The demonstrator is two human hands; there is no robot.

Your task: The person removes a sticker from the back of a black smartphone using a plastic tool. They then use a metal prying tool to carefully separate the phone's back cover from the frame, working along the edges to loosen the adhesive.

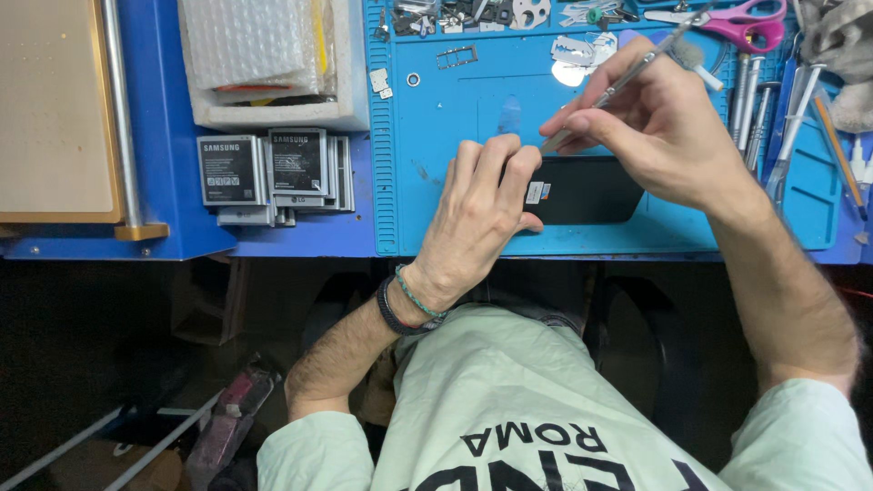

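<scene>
Head cam looking straight down at a repair bench. The left hand (477, 214) is curled over the left end of a flat black phone (587, 191), fingers bent and pressing down on it so it stays pinned to the blue work mat (436, 209). The phone lies flat near the front edge of the mat, right between both hands, with a little coloured sticker (536, 192) showing next to the left fingertips.

The right hand (664, 127) is pinched tight around a thin metal tool (627, 77), held like a pen. The tool slants up and to the right, and its lower tip sits at the top edge of the phone, just beside the left fingers. Can't tell if the tip is actually under the edge or only touching it.

Around the mat: pink-handled scissors (750, 23) at the top right, a row of tweezers and picks (759, 100) along the right side, small metal bits (455, 14) in the top trays. To the left, a stack of phone batteries (273, 173) sits on the blue bench, with a white foam box of bubble wrap (268, 55) behind it.
</scene>
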